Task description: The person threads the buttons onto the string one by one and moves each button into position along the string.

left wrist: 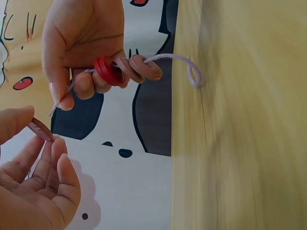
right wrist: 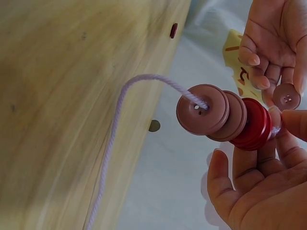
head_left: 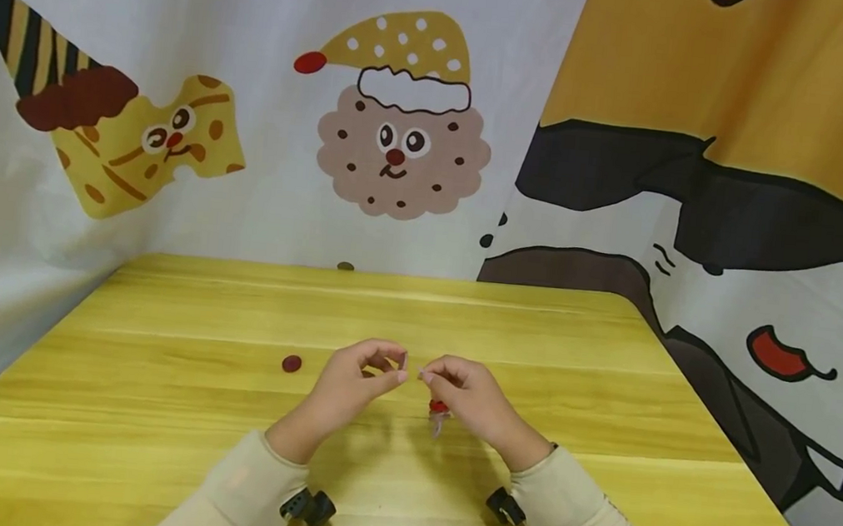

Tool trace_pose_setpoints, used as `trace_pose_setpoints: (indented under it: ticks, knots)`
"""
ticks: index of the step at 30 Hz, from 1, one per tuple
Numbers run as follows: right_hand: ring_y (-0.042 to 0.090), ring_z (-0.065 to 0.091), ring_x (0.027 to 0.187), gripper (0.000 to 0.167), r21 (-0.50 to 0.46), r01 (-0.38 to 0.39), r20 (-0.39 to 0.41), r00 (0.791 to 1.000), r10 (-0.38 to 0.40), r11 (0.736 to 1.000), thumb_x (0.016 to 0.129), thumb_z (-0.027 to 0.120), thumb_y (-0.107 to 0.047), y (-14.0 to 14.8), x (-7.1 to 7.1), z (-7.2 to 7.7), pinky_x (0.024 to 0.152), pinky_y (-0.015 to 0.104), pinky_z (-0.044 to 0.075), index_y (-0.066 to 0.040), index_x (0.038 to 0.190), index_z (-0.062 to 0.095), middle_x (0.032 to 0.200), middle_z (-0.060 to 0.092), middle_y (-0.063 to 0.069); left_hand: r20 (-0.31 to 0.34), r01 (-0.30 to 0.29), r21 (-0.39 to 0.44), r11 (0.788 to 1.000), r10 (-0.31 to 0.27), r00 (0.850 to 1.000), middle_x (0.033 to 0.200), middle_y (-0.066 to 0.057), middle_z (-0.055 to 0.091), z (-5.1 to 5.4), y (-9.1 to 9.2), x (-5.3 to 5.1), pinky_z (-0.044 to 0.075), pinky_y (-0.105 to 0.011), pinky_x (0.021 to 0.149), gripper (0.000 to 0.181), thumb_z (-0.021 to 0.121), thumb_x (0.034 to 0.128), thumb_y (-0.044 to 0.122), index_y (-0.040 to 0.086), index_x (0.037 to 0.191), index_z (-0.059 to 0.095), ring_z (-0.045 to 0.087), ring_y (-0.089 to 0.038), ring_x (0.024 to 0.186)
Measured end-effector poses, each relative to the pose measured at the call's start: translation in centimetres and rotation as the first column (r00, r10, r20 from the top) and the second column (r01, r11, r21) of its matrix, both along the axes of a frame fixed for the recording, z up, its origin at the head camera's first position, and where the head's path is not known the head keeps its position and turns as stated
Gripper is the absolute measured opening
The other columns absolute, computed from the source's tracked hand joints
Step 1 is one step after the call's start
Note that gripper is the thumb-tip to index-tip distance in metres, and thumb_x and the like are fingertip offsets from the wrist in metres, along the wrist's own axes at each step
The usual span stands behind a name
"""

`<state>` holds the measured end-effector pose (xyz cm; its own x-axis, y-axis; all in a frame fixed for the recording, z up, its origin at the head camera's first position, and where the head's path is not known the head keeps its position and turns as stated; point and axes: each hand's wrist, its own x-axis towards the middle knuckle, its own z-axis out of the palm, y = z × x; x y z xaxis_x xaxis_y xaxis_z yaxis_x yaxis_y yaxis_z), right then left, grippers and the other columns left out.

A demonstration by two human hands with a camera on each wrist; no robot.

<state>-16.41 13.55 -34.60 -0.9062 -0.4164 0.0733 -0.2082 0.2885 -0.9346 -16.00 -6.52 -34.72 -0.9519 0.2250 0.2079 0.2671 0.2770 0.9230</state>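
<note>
A pinkish-brown button [left wrist: 40, 129] is pinched between thumb and fingers of the left hand [head_left: 351, 380], its holes showing in the right wrist view. The right hand [head_left: 472, 394] pinches a lilac cord [right wrist: 111, 129] close to one end; a short tip sticks out past the fingers toward the left hand's button, apart from it. Threaded on the cord are red buttons [right wrist: 254, 123] beside the right fingers and pinkish-brown buttons [right wrist: 202, 109] farther out. Beyond them the cord's other end hangs down, with a loop in the left wrist view.
A dark red button [head_left: 292, 364] lies on the wooden table [head_left: 175, 409], left of the hands. Behind the table hangs a curtain [head_left: 261, 199] with cartoon prints. Black wrist devices [head_left: 308, 507] sit at both cuffs.
</note>
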Motion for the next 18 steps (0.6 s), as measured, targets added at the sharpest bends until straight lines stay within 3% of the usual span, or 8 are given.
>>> trace_pose_setpoints:
  ticks: [18]
  knots:
    - [0.042,0.060,0.064,0.022,-0.006,-0.017,0.001,1.000,0.017,1.000,0.101,0.052,-0.017,0.04,-0.10,0.07,0.064,0.054,0.053,0.001,0.104,0.064,0.070,0.051,0.010,0.018,0.031,-0.006,1.000,-0.031,0.999,0.105,-0.001,0.066,0.24,0.69,-0.07,0.049,-0.036,0.083,0.028,0.067,0.0920,0.020,0.008,0.117,0.066,0.058,-0.016,0.095]
